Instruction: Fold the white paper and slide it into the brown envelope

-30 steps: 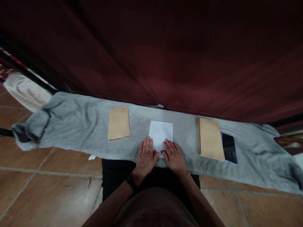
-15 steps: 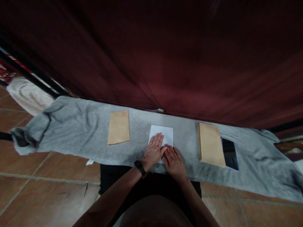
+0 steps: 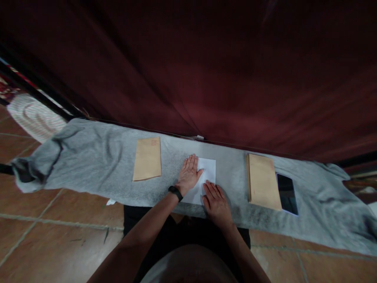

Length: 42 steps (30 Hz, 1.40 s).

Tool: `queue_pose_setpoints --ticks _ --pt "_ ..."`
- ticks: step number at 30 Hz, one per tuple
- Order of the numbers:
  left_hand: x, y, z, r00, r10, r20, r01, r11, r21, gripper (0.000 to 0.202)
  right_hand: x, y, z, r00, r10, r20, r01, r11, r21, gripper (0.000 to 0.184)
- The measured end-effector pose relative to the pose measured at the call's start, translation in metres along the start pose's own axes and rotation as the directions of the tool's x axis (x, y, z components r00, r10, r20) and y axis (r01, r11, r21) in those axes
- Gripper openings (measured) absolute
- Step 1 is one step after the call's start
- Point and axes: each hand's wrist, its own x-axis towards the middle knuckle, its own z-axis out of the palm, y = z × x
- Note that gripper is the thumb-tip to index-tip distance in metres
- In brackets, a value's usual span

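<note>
A white sheet of paper [image 3: 208,167] lies flat on the grey cloth right in front of me. My left hand [image 3: 188,175], with a black band on its wrist, rests flat over the paper's left side, fingers pointing away from me and thumb out to the right. My right hand [image 3: 217,202] lies on the paper's lower right part, its fingers stretched out and touching the surface. Part of the paper is hidden under both hands. Whether the sheet is folded I cannot tell.
A brown envelope [image 3: 147,159] lies to the left. On the right is a stack of brown envelopes [image 3: 263,181], with a dark-screened phone [image 3: 287,192] beside it. The grey cloth [image 3: 97,161] covers a long narrow surface. Behind it hangs a dark red curtain [image 3: 188,78].
My left hand has slid left and slightly away from me over the paper, apart from my right hand. The right hand stays nearly in place.
</note>
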Motion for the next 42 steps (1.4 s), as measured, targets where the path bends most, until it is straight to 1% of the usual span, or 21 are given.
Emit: queue_pose_setpoints --ticks 3,5,11,16,20,23,26,29,31,37,42 --pt "-0.001 0.002 -0.002 1.0 -0.006 0.005 0.006 1.0 0.009 0.064 0.0 0.0 0.0 1.0 0.003 0.003 -0.003 1.0 -0.005 0.047" --pt "-0.008 0.006 -0.005 1.0 0.017 0.006 -0.018 1.0 0.011 0.06 0.0 0.0 0.0 1.0 0.007 0.007 -0.007 1.0 -0.011 0.047" --pt "-0.048 0.019 -0.018 0.988 0.152 0.007 -0.152 0.988 -0.012 0.053 0.001 0.0 -0.002 0.999 0.004 0.035 -0.003 1.0 -0.022 0.047" --pt "-0.079 0.022 -0.03 0.978 0.203 0.047 -0.203 0.979 0.008 0.053 0.001 0.002 -0.002 1.0 0.001 0.027 -0.001 1.0 -0.028 0.046" --pt "-0.094 0.019 -0.037 0.97 0.232 0.075 -0.235 0.972 0.024 0.053 -0.001 -0.001 0.0 1.0 0.008 -0.012 -0.008 1.0 -0.02 0.046" --pt "-0.099 0.017 -0.041 0.964 0.238 0.117 -0.243 0.969 0.035 0.056 -0.004 -0.018 0.007 0.998 0.028 -0.055 -0.028 1.0 0.007 0.049" --pt "-0.1 0.015 -0.044 0.95 0.258 0.178 -0.269 0.962 0.041 0.062 -0.008 -0.043 0.015 0.998 0.002 -0.058 0.0 1.0 0.03 0.056" --pt "-0.1 0.013 -0.046 0.943 0.266 0.199 -0.279 0.96 0.037 0.064 -0.013 -0.056 0.02 0.997 0.026 -0.071 -0.027 1.0 -0.006 0.061" --pt "-0.1 0.014 -0.045 0.946 0.261 0.192 -0.272 0.962 0.032 0.062 -0.017 -0.056 0.021 0.996 0.039 -0.083 -0.042 0.998 -0.04 0.062" --pt "-0.1 0.016 -0.04 0.961 0.23 0.156 -0.233 0.972 0.005 0.057 -0.026 -0.041 0.016 0.993 0.069 -0.097 -0.082 0.987 -0.137 0.065" --pt "-0.105 0.017 -0.041 0.981 0.16 0.112 -0.163 0.986 0.024 0.06 -0.036 -0.031 0.01 0.991 0.097 -0.09 -0.114 0.972 -0.204 0.071"
